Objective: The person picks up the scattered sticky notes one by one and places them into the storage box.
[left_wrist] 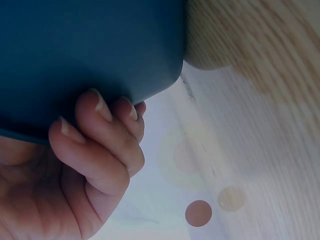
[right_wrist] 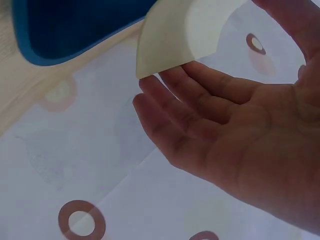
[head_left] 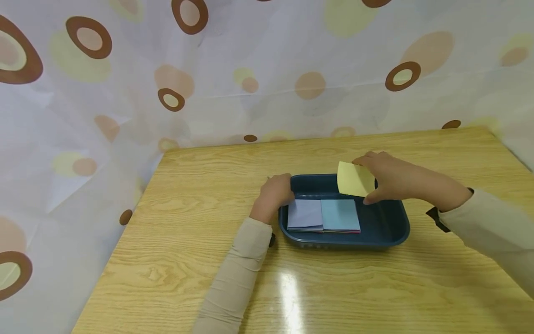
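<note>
A dark blue plastic tray (head_left: 381,225) stands on the table. At its left wall my left hand (head_left: 273,195) grips the rim; the left wrist view shows the curled fingers (left_wrist: 92,160) against the tray's outer side. Over the right back part of the tray, my right hand (head_left: 392,178) holds a yellow sheet of note paper (head_left: 352,179) between thumb and fingers. That sheet (right_wrist: 185,40) bows in the right wrist view. Inside the tray lie a lilac note stack (head_left: 305,214) and, right beside it, a light blue note stack (head_left: 340,215).
The wood-grain table (head_left: 187,250) extends around the tray. Behind it and at the left hangs a white sheet (head_left: 271,55) with brown, peach and yellow spots. Both forearms reach in from the near side.
</note>
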Demonstrator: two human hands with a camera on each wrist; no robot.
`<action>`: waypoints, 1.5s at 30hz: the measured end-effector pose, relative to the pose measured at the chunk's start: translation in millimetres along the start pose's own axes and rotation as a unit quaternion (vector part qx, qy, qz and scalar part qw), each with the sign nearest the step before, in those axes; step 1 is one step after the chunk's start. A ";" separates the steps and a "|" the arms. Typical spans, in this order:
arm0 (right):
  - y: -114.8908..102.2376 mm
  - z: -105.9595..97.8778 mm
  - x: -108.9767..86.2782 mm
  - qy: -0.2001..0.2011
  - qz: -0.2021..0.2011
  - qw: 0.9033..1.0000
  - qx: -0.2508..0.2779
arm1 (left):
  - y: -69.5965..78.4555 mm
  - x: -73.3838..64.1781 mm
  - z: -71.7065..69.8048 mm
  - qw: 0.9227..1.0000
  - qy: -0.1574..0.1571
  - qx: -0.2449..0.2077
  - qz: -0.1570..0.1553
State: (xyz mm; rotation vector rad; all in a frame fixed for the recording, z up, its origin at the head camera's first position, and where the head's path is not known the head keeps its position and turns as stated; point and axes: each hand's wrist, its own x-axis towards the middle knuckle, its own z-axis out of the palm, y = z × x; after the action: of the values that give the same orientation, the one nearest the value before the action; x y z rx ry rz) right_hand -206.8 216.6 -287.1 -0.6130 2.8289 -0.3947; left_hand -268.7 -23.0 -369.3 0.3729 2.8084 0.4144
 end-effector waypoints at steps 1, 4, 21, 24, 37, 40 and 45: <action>-4.2 2.3 2.9 -0.003 -0.005 1.000 -0.008 | -0.1 -0.2 -0.3 1.000 0.000 -0.001 0.001; -17.2 8.4 10.9 -0.027 -0.013 0.999 -0.043 | -0.2 -1.1 -1.5 1.000 0.000 -0.003 0.004; -38.8 40.0 37.6 -0.157 -0.009 0.976 -0.150 | 1.5 -0.5 -2.4 1.000 -0.002 -0.002 0.006; -40.0 41.4 40.0 -0.169 -0.002 0.975 -0.146 | 1.6 -0.9 -3.4 1.000 -0.001 0.001 0.006; -42.2 51.2 46.2 -0.194 0.017 0.969 -0.155 | -0.4 -0.9 -1.6 1.000 -0.005 0.001 0.001; -42.7 52.3 46.9 -0.192 0.020 0.969 -0.153 | -0.1 -1.1 -2.1 1.000 -0.004 0.002 -0.001; -42.9 53.9 47.5 -0.193 0.020 0.968 -0.158 | 0.2 -1.8 -2.4 1.000 -0.006 0.004 -0.004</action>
State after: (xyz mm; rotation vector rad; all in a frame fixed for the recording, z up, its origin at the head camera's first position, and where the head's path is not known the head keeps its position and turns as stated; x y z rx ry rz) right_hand -218.7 147.1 -332.1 -0.6115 2.5335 0.1732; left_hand -267.7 -23.9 -366.6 0.3635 2.8008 0.3980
